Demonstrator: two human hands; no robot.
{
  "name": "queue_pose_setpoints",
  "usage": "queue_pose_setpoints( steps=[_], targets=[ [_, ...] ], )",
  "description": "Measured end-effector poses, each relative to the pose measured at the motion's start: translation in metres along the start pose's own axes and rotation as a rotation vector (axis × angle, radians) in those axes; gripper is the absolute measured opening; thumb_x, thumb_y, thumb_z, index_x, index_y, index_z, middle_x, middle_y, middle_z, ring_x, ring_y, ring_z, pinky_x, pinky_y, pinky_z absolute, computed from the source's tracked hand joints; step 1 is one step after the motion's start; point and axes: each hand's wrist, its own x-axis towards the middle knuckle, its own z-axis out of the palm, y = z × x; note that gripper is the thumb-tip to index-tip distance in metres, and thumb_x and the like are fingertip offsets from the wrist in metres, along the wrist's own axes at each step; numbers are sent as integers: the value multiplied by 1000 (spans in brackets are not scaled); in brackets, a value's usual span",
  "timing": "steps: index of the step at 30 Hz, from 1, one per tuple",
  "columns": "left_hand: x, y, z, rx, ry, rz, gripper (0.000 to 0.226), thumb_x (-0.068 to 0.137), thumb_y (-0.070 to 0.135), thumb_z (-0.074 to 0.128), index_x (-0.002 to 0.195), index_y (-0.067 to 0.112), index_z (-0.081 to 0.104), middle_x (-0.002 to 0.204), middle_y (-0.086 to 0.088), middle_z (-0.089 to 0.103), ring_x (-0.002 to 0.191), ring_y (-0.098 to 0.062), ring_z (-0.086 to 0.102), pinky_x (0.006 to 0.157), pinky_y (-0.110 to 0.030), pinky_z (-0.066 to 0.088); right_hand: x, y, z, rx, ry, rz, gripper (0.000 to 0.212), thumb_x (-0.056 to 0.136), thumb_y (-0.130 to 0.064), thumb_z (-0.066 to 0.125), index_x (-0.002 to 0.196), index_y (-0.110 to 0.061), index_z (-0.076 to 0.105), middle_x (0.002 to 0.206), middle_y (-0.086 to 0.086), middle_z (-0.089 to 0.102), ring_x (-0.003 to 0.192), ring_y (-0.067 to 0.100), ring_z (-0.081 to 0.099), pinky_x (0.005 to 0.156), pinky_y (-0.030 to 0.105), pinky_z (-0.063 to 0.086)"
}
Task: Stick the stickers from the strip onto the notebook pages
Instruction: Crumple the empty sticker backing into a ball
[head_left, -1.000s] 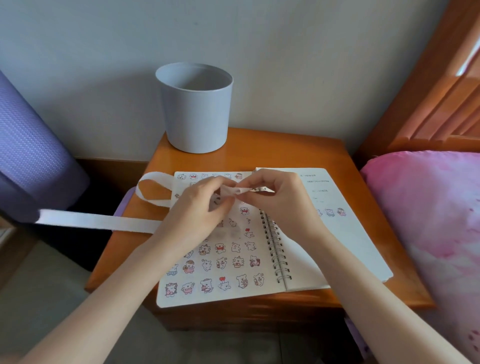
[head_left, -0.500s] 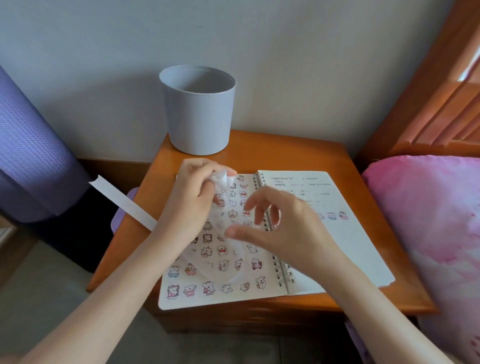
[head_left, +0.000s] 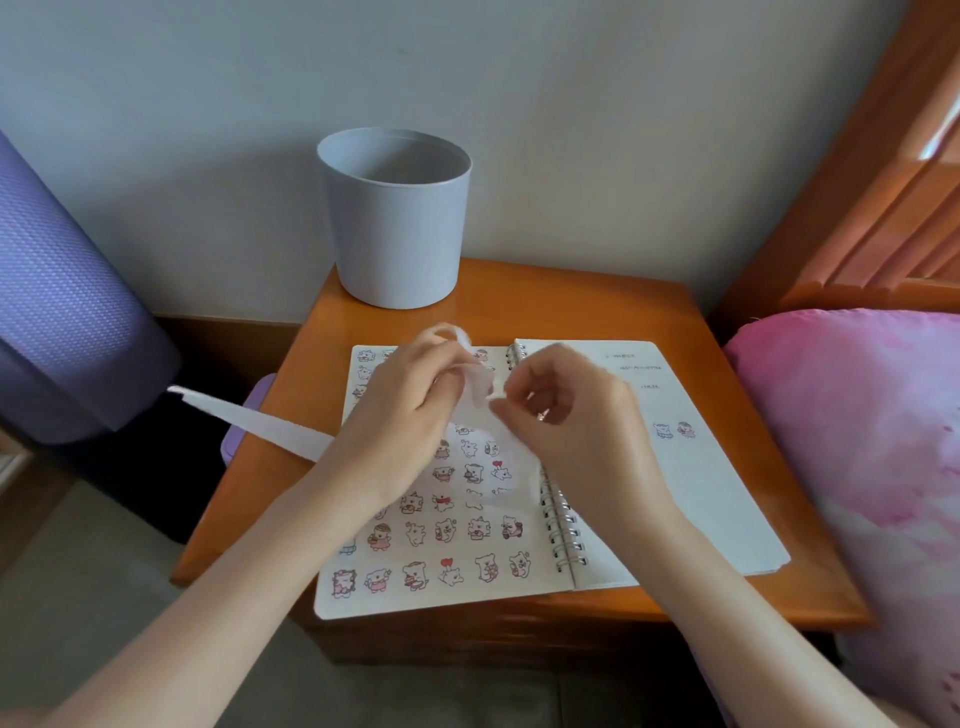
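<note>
An open spiral notebook (head_left: 691, 499) lies on the wooden bedside table (head_left: 597, 306). Its left page is covered with several small cartoon stickers; its right page carries two stickers (head_left: 674, 430) and faint writing. My left hand (head_left: 405, 415) holds a bunched part of the white sticker strip (head_left: 254, 421) above the left page, and the strip's long tail trails off to the left past the table's edge. My right hand (head_left: 576, 415) pinches the strip near its crumpled end (head_left: 480, 387), just above the spiral binding. Both hands are blurred by motion.
A grey-blue bucket (head_left: 397, 218) stands at the back of the table against the wall. A purple rolled mat (head_left: 57, 291) leans at the left. A pink pillow (head_left: 857, 452) and a wooden headboard (head_left: 883, 182) border the right side.
The strip's loop has been gathered into my left hand and its tail has swung up to the left. My right hand let go, dipped toward the page, then rose back to pinch the strip.
</note>
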Motion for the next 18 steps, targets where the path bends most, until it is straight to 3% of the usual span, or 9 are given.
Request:
queue_pose_setpoints(
  steps=[2, 5, 7, 9, 11, 13, 16, 18],
  targets=[
    [-1, 3, 2, -51, 7, -36, 26, 103, 22, 34, 88, 18, 55, 83, 10, 49, 77, -1, 47, 70, -14, 33, 6, -1, 3, 86, 111, -30, 16, 79, -7, 70, 77, -15, 57, 68, -8, 60, 61, 6, 53, 58, 15, 43],
    [-4, 14, 2, -186, -5, -82, 22, 101, 35, 31, 86, 32, 47, 68, 16, 40, 59, 2, 43, 58, -10, 35, 10, -3, 9, 214, 186, -34, 19, 80, -6, 70, 76, -16, 54, 74, -1, 63, 67, 14, 59, 62, 28, 49],
    [-8, 22, 3, -253, -44, -126, 16, 98, 43, 30, 86, 48, 40, 73, 25, 40, 63, 19, 46, 58, 2, 35, 9, -5, 14, 267, 210, -40, 21, 80, -5, 69, 76, -15, 51, 75, 3, 63, 68, 16, 59, 61, 29, 49],
    [-9, 26, 4, -323, -82, -168, 9, 96, 45, 32, 95, 53, 35, 90, 31, 44, 73, 35, 41, 64, 10, 30, 9, -5, 19, 272, 234, -49, 20, 80, 1, 66, 76, -13, 51, 74, 2, 63, 67, 14, 59, 60, 24, 48],
    [-8, 23, 6, -372, -91, -149, 16, 95, 42, 36, 110, 44, 40, 109, 18, 54, 85, 31, 46, 69, 9, 32, 10, -6, 23, 289, 223, -45, 19, 81, 6, 60, 79, -12, 55, 75, -1, 65, 67, 9, 61, 62, 24, 52],
    [-6, 21, 5, -394, -71, -135, 26, 95, 37, 39, 119, 29, 43, 111, 7, 60, 87, 23, 53, 71, 5, 36, 10, -6, 24, 325, 169, -47, 18, 86, 7, 55, 85, -11, 59, 77, 1, 68, 69, 11, 65, 63, 27, 55],
    [-2, 14, 1, -393, -9, -108, 29, 96, 32, 44, 125, 26, 45, 110, 6, 61, 92, 10, 61, 70, -4, 45, 8, -8, 18, 341, 79, -100, 17, 90, 5, 50, 96, -7, 61, 86, 3, 71, 78, 14, 69, 71, 36, 57],
    [2, 6, -3, -313, 31, -77, 29, 96, 34, 46, 124, 28, 48, 118, 9, 59, 103, 2, 60, 78, -12, 48, 8, -9, 10, 312, 90, -136, 18, 91, 3, 50, 101, -7, 60, 93, -1, 71, 83, 12, 68, 71, 32, 57]
  ],
)
